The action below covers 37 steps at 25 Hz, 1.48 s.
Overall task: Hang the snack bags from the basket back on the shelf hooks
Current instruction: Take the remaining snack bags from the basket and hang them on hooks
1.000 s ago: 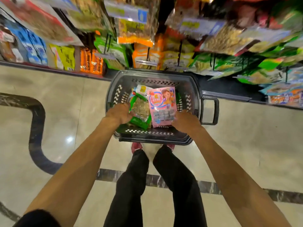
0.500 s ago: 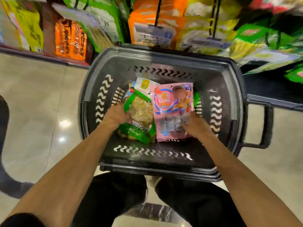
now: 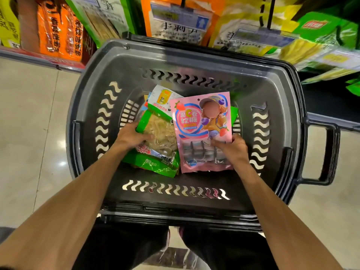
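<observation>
Head cam looks straight down into the dark grey basket (image 3: 194, 61), which sits right up against the shelf, prob. so the hooks are close. Both hands are inside it. On the left, the left hand (image 3: 132, 136) grips the left edge of the green bag (image 3: 155, 137) w/ the clear window. Its thumb lies over the front and the fingers are tucked under, out of sight. On the right, the right hand (image 3: 231, 148) pinches the right edge of the pink candy bag (image 3: 202, 125), thumb on front, other fingers behind. Holding each bag by a side edge leaves the top strip free. The pink one's hang hole (image 3: 198, 99) shows at its far end, and that's the bit that must go on a hook. Contents: green and pink bags lie side by side on top, touching, w/ the pink overlapping the green's right edge a little. A white bag (image 3: 161, 98) w/ a yellow logo sticks out from under the green one on the far side. Another green pack (image 3: 234, 114) peeks out behind the pink, far right. Can't tell how many more sit underneath. None of these are hung yet, so the job looks early. On the far side, orange packs (image 3: 175, 30) and yellow-green ones hang on black pegs (image 3: 269, 12) w/ price tags (image 3: 181, 15). No free hook is visible from here.
</observation>
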Motion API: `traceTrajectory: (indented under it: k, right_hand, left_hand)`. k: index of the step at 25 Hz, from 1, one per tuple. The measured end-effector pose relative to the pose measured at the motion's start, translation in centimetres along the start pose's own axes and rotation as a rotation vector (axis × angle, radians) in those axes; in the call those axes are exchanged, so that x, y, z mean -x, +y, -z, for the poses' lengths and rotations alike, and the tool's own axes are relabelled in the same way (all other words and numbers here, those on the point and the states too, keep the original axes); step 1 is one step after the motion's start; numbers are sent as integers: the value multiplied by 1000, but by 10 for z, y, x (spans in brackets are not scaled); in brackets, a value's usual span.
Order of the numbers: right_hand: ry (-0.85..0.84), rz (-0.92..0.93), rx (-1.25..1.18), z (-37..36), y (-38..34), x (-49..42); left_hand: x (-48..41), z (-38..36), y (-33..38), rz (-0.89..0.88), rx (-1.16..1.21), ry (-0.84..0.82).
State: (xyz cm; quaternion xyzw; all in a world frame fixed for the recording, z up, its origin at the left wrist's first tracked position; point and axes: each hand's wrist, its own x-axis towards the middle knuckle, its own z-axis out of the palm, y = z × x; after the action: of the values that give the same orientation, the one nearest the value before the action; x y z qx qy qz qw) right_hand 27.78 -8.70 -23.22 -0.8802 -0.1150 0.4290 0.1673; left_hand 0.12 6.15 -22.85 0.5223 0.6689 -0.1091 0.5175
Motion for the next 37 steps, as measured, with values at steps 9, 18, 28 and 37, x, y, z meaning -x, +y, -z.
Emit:
traceTrajectory:
  k: [9, 18, 28, 37]
  right_hand:
    - [-100, 178, -128, 27, 5, 61]
    - [40, 206, -131, 132, -61, 186]
    - [5, 370, -616, 304, -199, 423]
    - [114, 630, -812, 397, -266, 561]
  left_hand:
    - [55, -18, 6, -147, 37, 124]
    - [211, 61, 68, -124, 440, 143]
    - [461, 190, 137, -288, 930, 131]
    - [581, 306, 189, -612, 953, 191]
